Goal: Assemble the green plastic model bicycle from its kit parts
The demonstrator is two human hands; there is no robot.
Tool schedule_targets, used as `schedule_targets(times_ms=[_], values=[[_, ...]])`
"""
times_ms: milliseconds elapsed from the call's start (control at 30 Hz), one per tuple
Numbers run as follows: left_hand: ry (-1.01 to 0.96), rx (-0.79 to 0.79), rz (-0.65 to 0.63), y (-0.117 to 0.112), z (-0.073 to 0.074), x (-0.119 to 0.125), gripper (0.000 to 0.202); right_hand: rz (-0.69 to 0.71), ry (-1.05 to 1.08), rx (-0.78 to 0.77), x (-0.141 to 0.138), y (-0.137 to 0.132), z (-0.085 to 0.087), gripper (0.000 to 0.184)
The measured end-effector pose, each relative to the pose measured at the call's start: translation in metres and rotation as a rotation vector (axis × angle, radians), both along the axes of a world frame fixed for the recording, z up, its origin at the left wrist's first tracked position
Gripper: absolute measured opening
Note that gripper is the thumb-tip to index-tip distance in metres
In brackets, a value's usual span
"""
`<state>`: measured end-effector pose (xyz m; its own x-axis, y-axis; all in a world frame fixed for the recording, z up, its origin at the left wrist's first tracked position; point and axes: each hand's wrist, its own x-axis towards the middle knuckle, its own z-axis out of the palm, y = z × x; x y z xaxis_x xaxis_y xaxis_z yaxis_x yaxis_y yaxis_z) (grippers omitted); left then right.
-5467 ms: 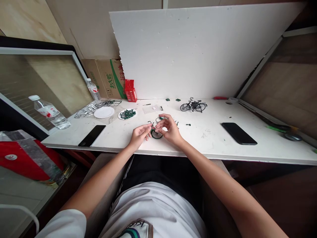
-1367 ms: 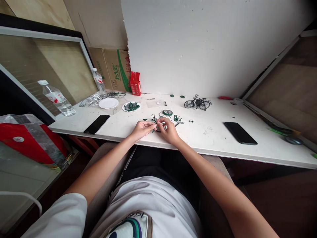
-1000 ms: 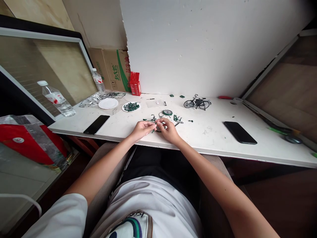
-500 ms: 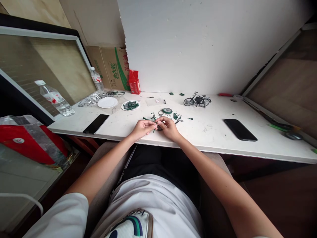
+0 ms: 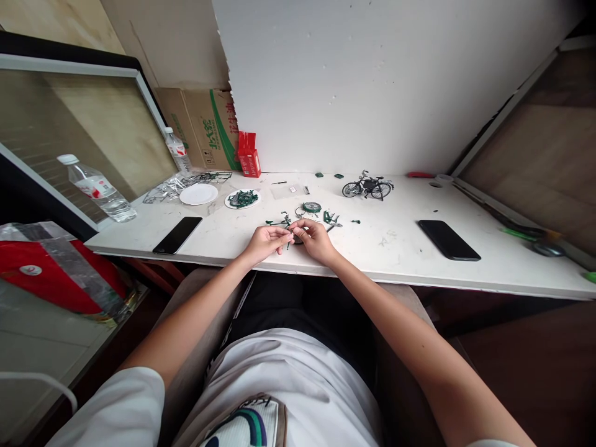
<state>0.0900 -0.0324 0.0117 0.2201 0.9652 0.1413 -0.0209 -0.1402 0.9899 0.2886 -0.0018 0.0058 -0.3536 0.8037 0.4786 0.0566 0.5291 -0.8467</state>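
head view looks down on a long white marbled surface (image 5: pixel 395 254) that stands against a tall white foam board (image 5: pixel 372 87). a brown cardboard box with green print (image 5: pixel 205 127) stands at the far left corner, with a small red carton (image 5: pixel 249 156) just beside it. one clear plastic water bottle with a white cap (image 5: pixel 95 189) stands off the left end on a ledge, and a smaller clear bottle (image 5: pixel 177 151) stands near the box. a black phone (image 5: pixel 448 239) lies flat on the right part of the surface, and a second black phone (image 5: pixel 177 234) lies near the front left edge. a round white plate (image 5: pixel 198 194) sits beside a second white plate heaped with green parts (image 5: pixel 241 198). a finished black and green model bicycle (image 5: pixel 367 185) stands upright near the board.

the person's left hand (image 5: pixel 265 240) and right hand (image 5: pixel 316 239) meet over the front edge of the surface, fingertips touching. both hands pinch a small dark green model part (image 5: pixel 293 236) between them; its shape is too small to tell. a loose green model wheel (image 5: pixel 311 207) lies just behind the hands, among other loose green bits.
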Motion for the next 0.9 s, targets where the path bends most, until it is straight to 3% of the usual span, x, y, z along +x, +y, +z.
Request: schedule_targets(times_ms=[167, 267, 400, 467, 600, 767, 900], values=[[0.015, 0.007, 0.014, 0.002, -0.002, 0.0, 0.049, -0.045, 0.001, 0.009, -0.001, -0.002, 0.001, 0.036], [0.007, 0.025, 0.013, 0.001, -0.003, 0.001, 0.047, -0.131, -0.065, 0.145, 0.01, 0.004, 0.007, 0.029], [0.018, 0.037, -0.001, 0.0, -0.002, 0.0, 0.045, -0.248, -0.369, 0.392, 0.051, 0.024, 0.019, 0.029], [0.029, 0.034, 0.007, -0.001, -0.001, -0.001, 0.045, -0.283, -0.533, 0.424, 0.077, 0.036, 0.022, 0.029], [0.029, 0.031, 0.02, -0.001, 0.0, 0.0, 0.046, -0.219, -0.708, 0.421, 0.11, 0.051, 0.018, 0.024], [0.024, 0.026, 0.025, -0.001, 0.001, 0.001, 0.045, -0.195, -0.788, 0.4, 0.113, 0.054, 0.011, 0.02], [0.011, 0.025, 0.031, -0.001, 0.001, 0.001, 0.046, -0.228, -0.729, 0.385, 0.103, 0.048, 0.013, 0.02]])
